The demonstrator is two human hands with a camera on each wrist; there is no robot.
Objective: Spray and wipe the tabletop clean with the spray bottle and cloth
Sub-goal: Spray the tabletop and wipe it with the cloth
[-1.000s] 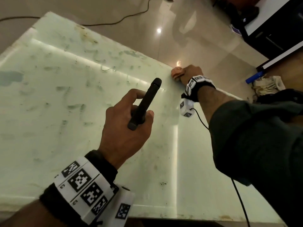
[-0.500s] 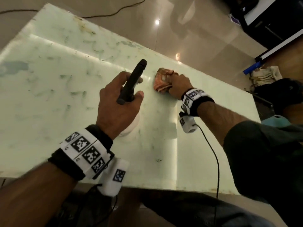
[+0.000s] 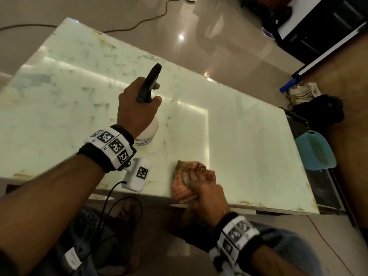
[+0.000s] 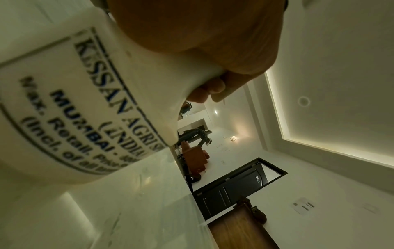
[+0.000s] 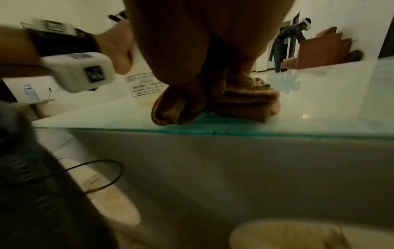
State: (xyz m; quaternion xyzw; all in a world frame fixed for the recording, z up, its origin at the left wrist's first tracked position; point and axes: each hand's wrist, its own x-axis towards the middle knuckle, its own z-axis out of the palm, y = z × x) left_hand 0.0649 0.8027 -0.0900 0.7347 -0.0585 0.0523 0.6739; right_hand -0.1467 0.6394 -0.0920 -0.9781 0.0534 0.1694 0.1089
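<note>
My left hand [image 3: 137, 108] grips the black trigger head of a white spray bottle [image 3: 148, 132] held just over the pale green glass tabletop [image 3: 249, 140]; its nozzle points away toward the far side. The bottle's printed label [image 4: 89, 114] fills the left wrist view under my palm. My right hand [image 3: 201, 188] clutches a bunched orange cloth [image 3: 187, 180] and presses it on the glass at the near edge. In the right wrist view the cloth [image 5: 245, 101] sits crumpled on the glass [image 5: 319, 101] right above the table's front edge. Smudges cover the left half of the tabletop.
A teal plastic container [image 3: 314, 154] and dark bags [image 3: 320, 110] sit on the floor past the table's right end. A cable [image 3: 139, 22] trails on the floor beyond the far edge. My wrist cable [image 3: 111, 208] hangs below the near edge. Another person [image 5: 287, 40] stands far across the room.
My right hand has dragged the cloth from the far side of the table back to the near edge. The left hand with the bottle has stayed over the middle of the table.
</note>
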